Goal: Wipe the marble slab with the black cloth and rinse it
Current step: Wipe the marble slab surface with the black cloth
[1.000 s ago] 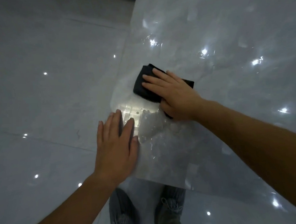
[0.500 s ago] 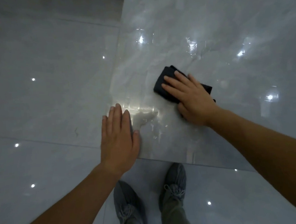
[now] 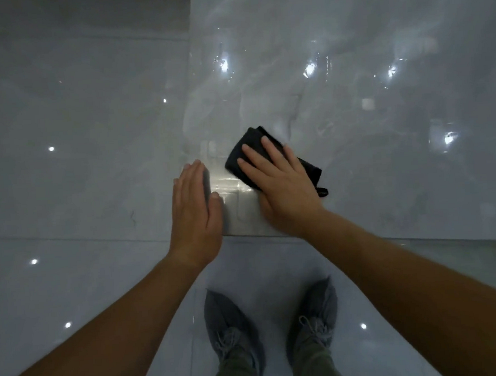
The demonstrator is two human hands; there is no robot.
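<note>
**Black cloth pressed flat near the slab's near-left corner**

The black cloth (image 3: 240, 156) lies folded on the marble slab (image 3: 352, 107), close to the slab's near-left corner. The right hand (image 3: 282, 185) lies flat on top of it, palm down, fingers (image 3: 253, 158) stretched out and slightly spread, pointing away and to the left. It presses the cloth rather than gripping it; the fingers are not curled around the fabric. One folded end of the cloth shows beyond the fingertips, and a dark edge with a small tail sticks out to the right of the hand near the wrist.

The left hand (image 3: 195, 209) rests just beside the right one, at the slab's left edge. It is open and empty, fingers together and straight, palm down or slightly on edge against the slab's side; whether it touches the edge or only the surface I cannot tell. Between the two hands a bright patch of reflected light lies on the wet-looking stone.

The slab is pale grey with faint veining, glossy, with several sharp spots of light and streaks across its far part. It lies over a glossy grey tiled floor (image 3: 63, 171). Below the slab's near edge stand the person's two grey laced shoes (image 3: 233, 329) on the tiles, with olive trouser legs above them.
</note>
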